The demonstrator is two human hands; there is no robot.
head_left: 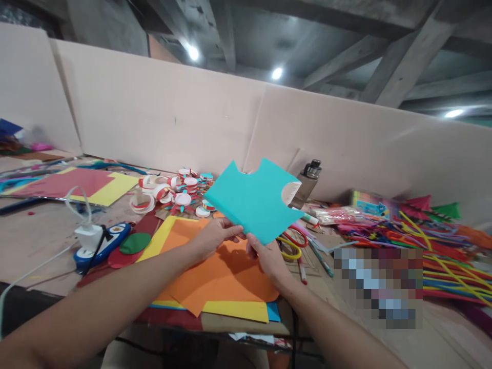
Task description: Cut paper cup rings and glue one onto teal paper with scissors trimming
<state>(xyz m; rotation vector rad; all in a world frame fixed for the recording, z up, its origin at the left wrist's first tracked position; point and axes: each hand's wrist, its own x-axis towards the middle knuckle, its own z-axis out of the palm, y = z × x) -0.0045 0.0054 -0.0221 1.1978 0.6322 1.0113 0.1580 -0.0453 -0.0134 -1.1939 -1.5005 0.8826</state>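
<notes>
A turquoise sheet of paper [251, 197] with curved pieces cut out of its edges is held up over the table. My left hand [219, 237] pinches its lower left edge between thumb and fingers. Close beside it, my right hand [267, 253] grips the same sheet near its bottom corner. Beneath both hands lie orange paper [226, 277] and yellow paper [238, 310] in a loose stack, with a blue sheet [273, 311] showing at the right corner. Scissors with yellow and red handles [294, 248] sit just right of the sheet, partly hidden.
Left are a blue power strip [102, 246] with a white plug, and a green paper circle [135, 243]. Small paper rings and discs [182, 200] cluster behind. A bottle [308, 177] stands at the back by the white partition [165, 113]. Colourful pipe cleaners [442, 277] spread right, beside a blurred-out patch.
</notes>
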